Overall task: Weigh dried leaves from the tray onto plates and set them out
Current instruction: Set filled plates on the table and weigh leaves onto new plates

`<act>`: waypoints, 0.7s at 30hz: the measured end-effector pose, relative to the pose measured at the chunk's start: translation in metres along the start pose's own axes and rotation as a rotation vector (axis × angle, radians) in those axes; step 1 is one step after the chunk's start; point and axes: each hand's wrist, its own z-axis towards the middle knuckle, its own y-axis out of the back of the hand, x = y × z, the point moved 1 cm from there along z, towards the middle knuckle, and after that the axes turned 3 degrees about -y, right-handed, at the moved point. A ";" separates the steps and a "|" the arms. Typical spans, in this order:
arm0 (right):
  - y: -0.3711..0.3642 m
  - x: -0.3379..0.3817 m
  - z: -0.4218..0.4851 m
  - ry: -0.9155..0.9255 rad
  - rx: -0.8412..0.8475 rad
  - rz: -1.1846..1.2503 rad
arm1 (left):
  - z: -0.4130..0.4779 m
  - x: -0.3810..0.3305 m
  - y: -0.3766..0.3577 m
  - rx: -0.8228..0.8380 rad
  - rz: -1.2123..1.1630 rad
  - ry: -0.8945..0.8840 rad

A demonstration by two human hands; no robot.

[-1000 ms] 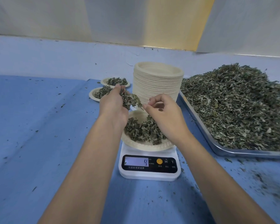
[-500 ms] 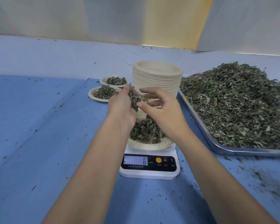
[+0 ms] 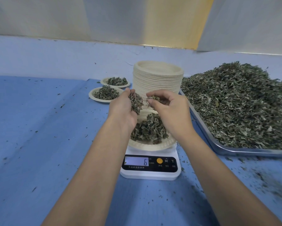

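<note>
A beige paper plate [image 3: 163, 145] with a heap of dried leaves [image 3: 149, 130] sits on a white digital scale [image 3: 150, 167] whose display reads 6. Above the plate, my left hand [image 3: 123, 110] cups a clump of dried leaves. My right hand [image 3: 168, 110] pinches a few leaves next to it. A metal tray [image 3: 226, 148] at the right holds a big pile of dried leaves [image 3: 238, 105]. Two filled plates [image 3: 92, 97] [image 3: 102, 82] lie at the back left.
A tall stack of empty paper plates [image 3: 158, 79] stands just behind the scale, between the filled plates and the tray. Blue cloth [image 3: 39, 128] covers the table, with leaf crumbs scattered on it, thickest at the right front.
The scale reading rose from 4 to 6. My right hand lifted from the plate to the clump in my left hand and pinched leaves off it.
</note>
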 end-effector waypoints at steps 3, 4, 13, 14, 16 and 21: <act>0.001 -0.001 0.001 -0.008 0.005 -0.004 | 0.002 0.000 0.001 -0.003 -0.018 -0.006; 0.002 -0.001 0.002 -0.013 0.005 -0.008 | 0.003 0.000 0.001 0.003 -0.026 -0.008; 0.010 -0.010 0.006 -0.018 -0.024 -0.094 | 0.008 -0.004 0.008 -0.049 -0.055 -0.064; 0.009 -0.011 0.006 -0.020 -0.011 -0.118 | 0.007 -0.005 0.008 -0.042 -0.072 -0.052; 0.008 -0.012 0.004 -0.028 0.034 -0.166 | 0.005 -0.006 0.006 -0.033 -0.094 -0.039; 0.008 -0.012 0.001 -0.080 0.099 -0.208 | 0.001 -0.007 0.002 -0.003 -0.138 -0.018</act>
